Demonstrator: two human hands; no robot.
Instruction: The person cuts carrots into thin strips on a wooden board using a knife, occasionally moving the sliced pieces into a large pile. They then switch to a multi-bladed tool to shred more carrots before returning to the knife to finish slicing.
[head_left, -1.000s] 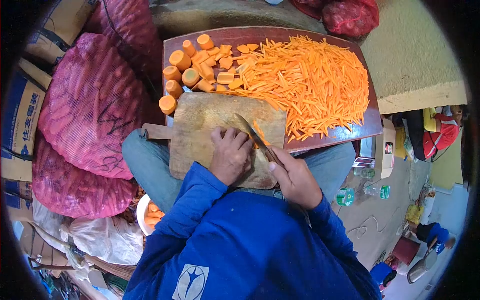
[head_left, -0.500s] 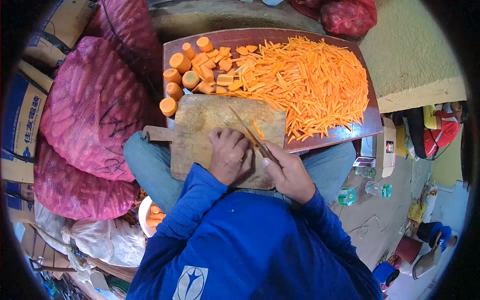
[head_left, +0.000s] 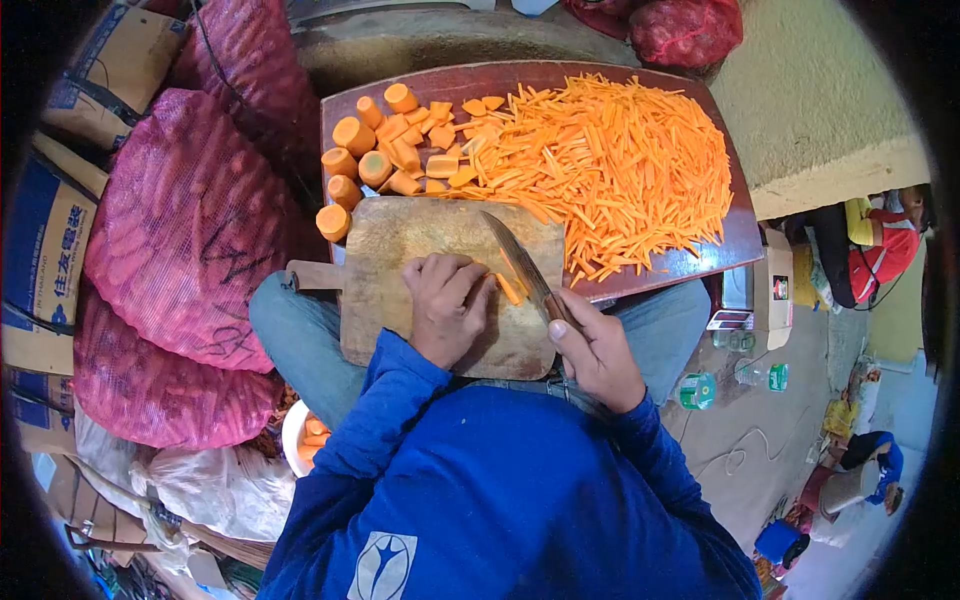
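Observation:
A wooden cutting board lies across my lap, its handle pointing left. On it rests my left hand, fingers curled and closed; what sits beneath them is hidden. My right hand is closed around the wooden handle of a knife. The blade angles up and left over the board, its tip toward the far side. Cut carrot sticks lie between my left fingers and the blade. Beyond the board spreads a large heap of carrot sticks. Short carrot chunks and smaller cut pieces stand left of it.
The dark red table carries the carrots, against the board's far edge. Pink mesh sacks crowd the left side. A white container with carrots sits low by my left leg. Jars and a cardboard box are on the right.
The knife has lifted and shifted right, away from my left fingers, its blade turned more to the side. Carrot sticks now lie beside those fingers. My left hand has moved slightly left.

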